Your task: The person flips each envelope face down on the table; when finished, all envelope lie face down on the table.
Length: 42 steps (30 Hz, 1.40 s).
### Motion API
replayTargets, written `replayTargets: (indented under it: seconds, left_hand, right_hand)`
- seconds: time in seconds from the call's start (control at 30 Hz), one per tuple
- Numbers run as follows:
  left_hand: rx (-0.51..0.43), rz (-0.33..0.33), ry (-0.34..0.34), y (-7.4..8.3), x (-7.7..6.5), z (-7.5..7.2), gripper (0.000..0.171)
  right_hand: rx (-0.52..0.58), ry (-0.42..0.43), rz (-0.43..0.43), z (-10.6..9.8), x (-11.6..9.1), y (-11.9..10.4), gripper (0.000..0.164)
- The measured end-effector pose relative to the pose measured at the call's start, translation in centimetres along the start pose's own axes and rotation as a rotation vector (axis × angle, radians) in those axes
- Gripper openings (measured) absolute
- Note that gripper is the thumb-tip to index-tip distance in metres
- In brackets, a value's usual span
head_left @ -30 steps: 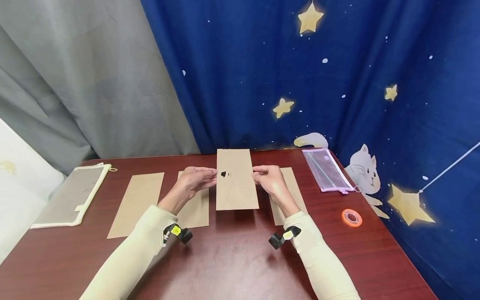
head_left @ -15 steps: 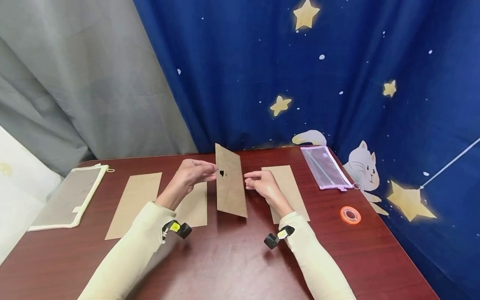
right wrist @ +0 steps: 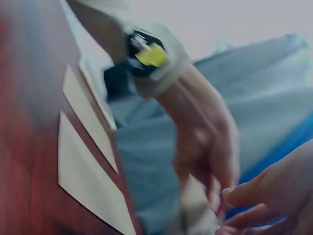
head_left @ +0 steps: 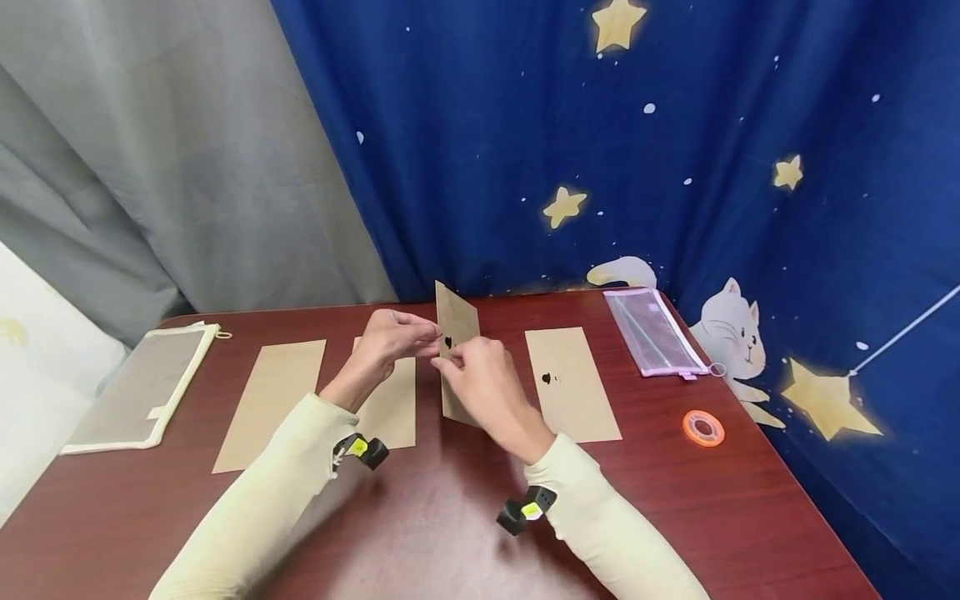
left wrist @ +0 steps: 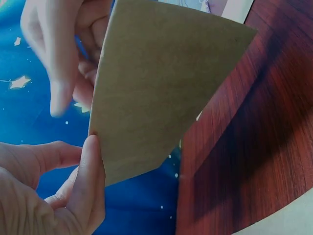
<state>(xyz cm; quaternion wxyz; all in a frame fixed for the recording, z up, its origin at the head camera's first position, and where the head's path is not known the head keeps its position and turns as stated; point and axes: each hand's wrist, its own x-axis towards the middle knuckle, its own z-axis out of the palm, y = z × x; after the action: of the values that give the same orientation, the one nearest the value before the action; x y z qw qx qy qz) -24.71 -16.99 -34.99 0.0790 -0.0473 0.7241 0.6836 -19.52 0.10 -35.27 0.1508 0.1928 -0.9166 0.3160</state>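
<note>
A brown kraft-paper envelope (head_left: 460, 312) with a small black hat print is held up over the table, turned nearly edge-on. My left hand (head_left: 392, 340) pinches its left edge between thumb and fingers, seen also in the left wrist view. Across the front of the envelope reaches my right hand (head_left: 491, 387), its thumb by that same left edge. In the left wrist view the right hand (left wrist: 61, 54) is blurred beside the edge, thumb straight; contact there is unclear. The envelope's plain side (left wrist: 151, 83) faces that camera. The right wrist view is blurred.
Similar brown envelopes lie flat: one at left (head_left: 273, 400), one under the left hand (head_left: 393, 412), one printed at right (head_left: 573, 387). A cream-edged mesh pouch (head_left: 142, 387) is at far left; a purple mesh pouch (head_left: 656, 333) and orange ring (head_left: 703, 428) are at right.
The envelope has swung from facing me to nearly edge-on, still in my left hand. My right hand has let go of its right edge and moved left across it.
</note>
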Motion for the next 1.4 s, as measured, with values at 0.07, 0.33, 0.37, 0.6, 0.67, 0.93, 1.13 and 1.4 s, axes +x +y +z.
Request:
replayTargets:
  seconds: [0.07,0.33,0.37,0.6,0.67,0.93,1.13,1.4]
  left_hand:
    - [0.034,0.020,0.016,0.1,0.0,0.3,0.023]
    - [0.091,0.053,0.071,0.4,-0.2,1.5,0.020]
    - [0.090,0.060,0.077,0.4,-0.2,1.6,0.020]
    - [0.080,0.114,0.118,0.3,-0.4,2.4,0.021]
    - [0.063,0.119,0.138,0.0,-0.2,2.4,0.025]
    - [-0.073,-0.058,0.121,-3.3,0.8,2.2,0.039]
    - [-0.122,-0.052,0.123,-4.2,0.8,2.1,0.034]
    - [-0.191,-0.005,0.186,-3.8,0.3,1.1,0.036]
  right_hand:
    - [-0.116,-0.003,-0.008,0.4,-0.2,-0.9,0.035]
    - [-0.386,0.050,-0.017,1.1,-0.6,-1.7,0.018]
    - [-0.398,0.057,-0.019,1.0,-0.6,-1.6,0.017]
    - [-0.388,0.109,0.003,0.3,-0.2,-1.1,0.019]
    - [-0.356,0.140,0.012,0.0,0.0,-0.9,0.022]
    - [-0.219,0.194,0.017,-1.4,0.6,-1.0,0.027]
    - [-0.109,0.151,0.073,-2.4,1.0,-0.9,0.018]
    - [0.115,0.118,0.047,-3.6,1.6,0.8,0.023]
